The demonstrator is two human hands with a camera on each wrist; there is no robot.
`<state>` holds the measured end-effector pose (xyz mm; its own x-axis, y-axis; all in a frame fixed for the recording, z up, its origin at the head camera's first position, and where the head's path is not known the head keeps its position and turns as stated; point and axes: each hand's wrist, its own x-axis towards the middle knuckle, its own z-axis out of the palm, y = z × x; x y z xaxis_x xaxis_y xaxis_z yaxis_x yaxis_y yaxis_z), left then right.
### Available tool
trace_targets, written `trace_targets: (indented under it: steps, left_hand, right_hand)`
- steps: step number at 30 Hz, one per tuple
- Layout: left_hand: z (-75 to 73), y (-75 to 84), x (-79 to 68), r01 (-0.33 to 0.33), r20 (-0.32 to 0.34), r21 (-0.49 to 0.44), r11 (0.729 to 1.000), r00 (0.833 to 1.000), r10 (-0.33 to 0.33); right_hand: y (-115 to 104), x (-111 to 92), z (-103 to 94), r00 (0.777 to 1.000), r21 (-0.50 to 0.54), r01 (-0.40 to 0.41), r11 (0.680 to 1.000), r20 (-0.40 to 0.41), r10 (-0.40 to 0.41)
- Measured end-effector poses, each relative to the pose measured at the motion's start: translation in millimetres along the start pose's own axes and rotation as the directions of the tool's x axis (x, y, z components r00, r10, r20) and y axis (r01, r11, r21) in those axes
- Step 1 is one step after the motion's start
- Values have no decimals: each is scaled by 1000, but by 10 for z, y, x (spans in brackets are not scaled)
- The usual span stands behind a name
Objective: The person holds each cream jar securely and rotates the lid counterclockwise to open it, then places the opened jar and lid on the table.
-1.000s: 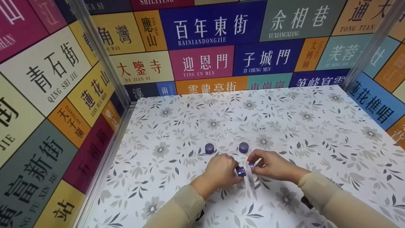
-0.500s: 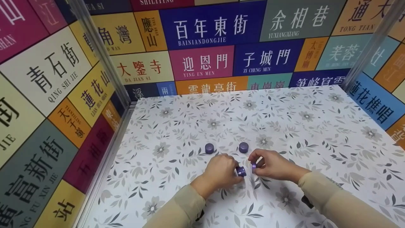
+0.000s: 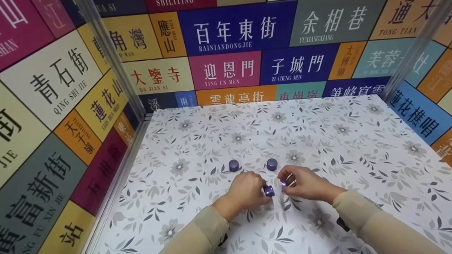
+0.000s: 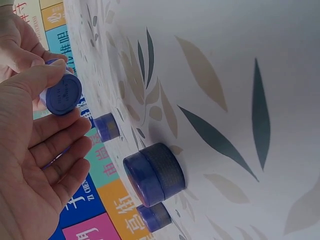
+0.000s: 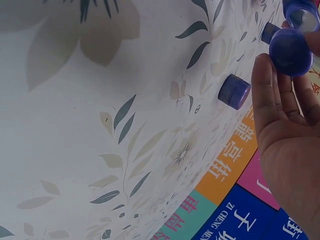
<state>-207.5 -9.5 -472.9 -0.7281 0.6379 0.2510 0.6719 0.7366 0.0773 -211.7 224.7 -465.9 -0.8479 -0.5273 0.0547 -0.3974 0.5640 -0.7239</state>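
My left hand (image 3: 247, 190) grips a small purple screw-top jar (image 3: 269, 191), uncapped and lying sideways, its mouth facing right. In the left wrist view the jar's flat base (image 4: 64, 95) shows small print, with thumb and fingers at its edge. A purple jar lid (image 3: 284, 184) is pinched by the thumb and fingertips of my right hand (image 3: 300, 181), a short gap right of the jar's mouth. The right wrist view shows the lid's round top (image 5: 291, 52), with the open jar (image 5: 302, 17) behind it.
Two capped purple jars, one on the left (image 3: 233, 165) and one on the right (image 3: 272, 164), stand beyond my hands on the floral-covered table (image 3: 212, 137). A nearer capped jar (image 4: 155, 175) shows in the left wrist view. Sign-printed panels (image 3: 226, 70) wall the table's back and sides.
My right hand has shifted slightly right with the lid, widening the gap to the jar. My left hand and the jar stay in place.
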Motion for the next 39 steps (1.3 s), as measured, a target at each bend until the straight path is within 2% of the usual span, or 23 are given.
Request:
trace_targets:
  steps: [18,23,28,39]
  left_hand:
    - [-16,17,-4,10,6,9,1000,1000,-10]
    - [1,4,-8,6,-1,7,1000,1000,-6]
    - [11,0,-12,5,-5,20,1000,1000,-5]
    - [13,1,-14,9,-3,28,1000,1000,-9]
  right_hand:
    - [43,-13,25,1000,8,10,1000,-13,-10]
    - [67,-5,29,1000,-2,-11,1000,-5,11]
    - [79,-3,34,1000,-36,-12,999,-11,12]
    - [94,2,35,998,-181,25,983,-47,-34]
